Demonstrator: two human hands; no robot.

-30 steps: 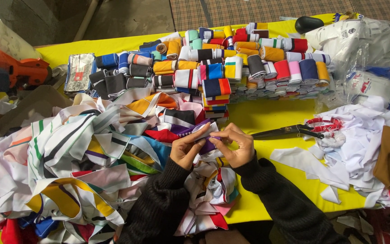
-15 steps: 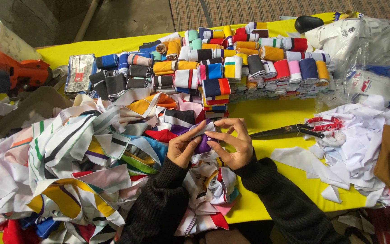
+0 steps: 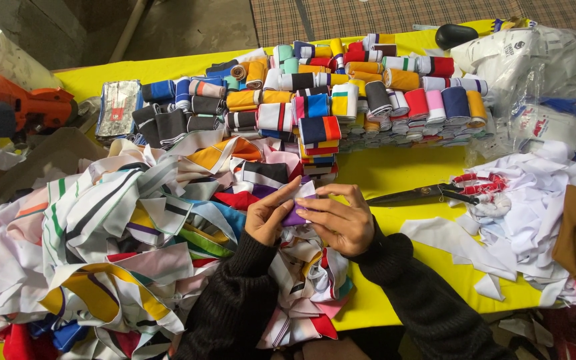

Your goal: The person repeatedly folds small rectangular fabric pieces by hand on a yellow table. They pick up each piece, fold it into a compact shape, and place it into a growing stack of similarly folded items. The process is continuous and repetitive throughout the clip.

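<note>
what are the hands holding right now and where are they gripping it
Both hands hold a small purple and white fabric strip: the left hand pinches its left end, the right hand wraps fingers over its right side, above the loose strip pile.

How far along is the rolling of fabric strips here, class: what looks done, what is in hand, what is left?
Done: many rolled strips stacked on the yellow table. In hand: the left hand and right hand hold a purple strip. Left: the large heap of loose striped strips.
</note>
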